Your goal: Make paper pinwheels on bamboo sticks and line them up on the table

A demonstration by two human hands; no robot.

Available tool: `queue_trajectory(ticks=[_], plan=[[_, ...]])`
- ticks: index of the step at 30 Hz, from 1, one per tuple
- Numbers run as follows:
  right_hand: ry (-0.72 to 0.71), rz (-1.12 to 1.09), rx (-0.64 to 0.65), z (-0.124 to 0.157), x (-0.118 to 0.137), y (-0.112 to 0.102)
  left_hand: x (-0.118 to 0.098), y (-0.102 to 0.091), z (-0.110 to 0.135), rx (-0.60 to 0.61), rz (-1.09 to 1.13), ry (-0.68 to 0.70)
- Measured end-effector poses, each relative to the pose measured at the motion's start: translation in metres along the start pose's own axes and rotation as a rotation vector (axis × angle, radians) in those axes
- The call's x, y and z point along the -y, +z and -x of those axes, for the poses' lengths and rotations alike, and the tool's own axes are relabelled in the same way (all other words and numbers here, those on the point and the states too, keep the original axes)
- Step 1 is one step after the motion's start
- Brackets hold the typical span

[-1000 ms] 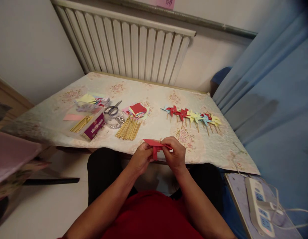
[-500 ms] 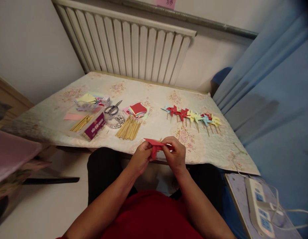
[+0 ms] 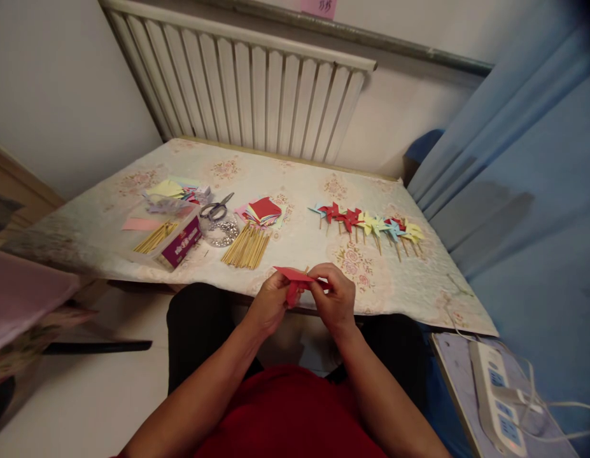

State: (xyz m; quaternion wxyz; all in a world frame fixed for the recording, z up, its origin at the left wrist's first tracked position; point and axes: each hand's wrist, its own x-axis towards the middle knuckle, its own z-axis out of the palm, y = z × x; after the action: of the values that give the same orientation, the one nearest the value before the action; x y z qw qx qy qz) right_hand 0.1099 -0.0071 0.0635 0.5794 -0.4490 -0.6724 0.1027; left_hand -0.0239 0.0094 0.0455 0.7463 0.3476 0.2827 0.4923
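A white radiator (image 3: 256, 89) runs along the wall behind a table (image 3: 299, 175) spread with a pale floral cloth, and a blue curtain (image 3: 519, 191) hangs at the right. A pink note (image 3: 318, 7), cut off by the top edge, carries dark marks too blurred to read with certainty. On the table's left side, a clear box (image 3: 154, 256) of gold sticks bears a purple label (image 3: 182, 243) with white lettering, too small to make out. The red paper (image 3: 295, 275) is up in both hands at the table's near edge, over the gap between the knees. The left hand (image 3: 268, 302) has its thumb and fingers closed on the paper's left side, with a flap hanging beside the fingertips. The right hand (image 3: 335, 296) pinches the right part between thumb and curled forefinger; a small pale tip shows by those fingers, but what it belongs to is unclear. Beyond the hands lie a bundle of gold sticks (image 3: 247, 247), coloured paper squares (image 3: 263, 210), scissors (image 3: 216, 208) by a round clear container (image 3: 221, 234), and, to the right, a row of paper pinwheels (image 3: 371, 222).
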Motion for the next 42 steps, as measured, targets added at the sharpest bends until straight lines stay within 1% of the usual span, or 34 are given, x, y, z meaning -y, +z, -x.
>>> queue_trajectory(ticks=[16,22,28,31,34,37,42], plan=[[-0.004,0.005,-0.009,0.001,-0.003,0.001,0.0,0.003,0.0,-0.004,0.083,-0.035],[-0.016,0.004,-0.004,0.001,-0.003,0.0,0.003,0.0,-0.001,0.023,0.064,-0.02],[-0.004,-0.006,0.001,0.001,-0.003,0.0,0.004,0.0,-0.001,0.002,0.058,-0.019],[0.002,-0.008,0.001,0.002,-0.003,0.001,0.004,0.0,-0.001,0.017,0.049,-0.013],[0.037,-0.011,0.011,0.002,-0.003,0.001,0.005,-0.002,-0.002,0.023,0.038,0.004],[0.103,-0.049,0.017,0.002,-0.001,0.001,0.006,-0.004,-0.003,0.033,0.015,0.029],[0.244,-0.132,0.008,0.002,-0.001,0.001,0.007,-0.009,-0.003,0.005,-0.124,0.05]])
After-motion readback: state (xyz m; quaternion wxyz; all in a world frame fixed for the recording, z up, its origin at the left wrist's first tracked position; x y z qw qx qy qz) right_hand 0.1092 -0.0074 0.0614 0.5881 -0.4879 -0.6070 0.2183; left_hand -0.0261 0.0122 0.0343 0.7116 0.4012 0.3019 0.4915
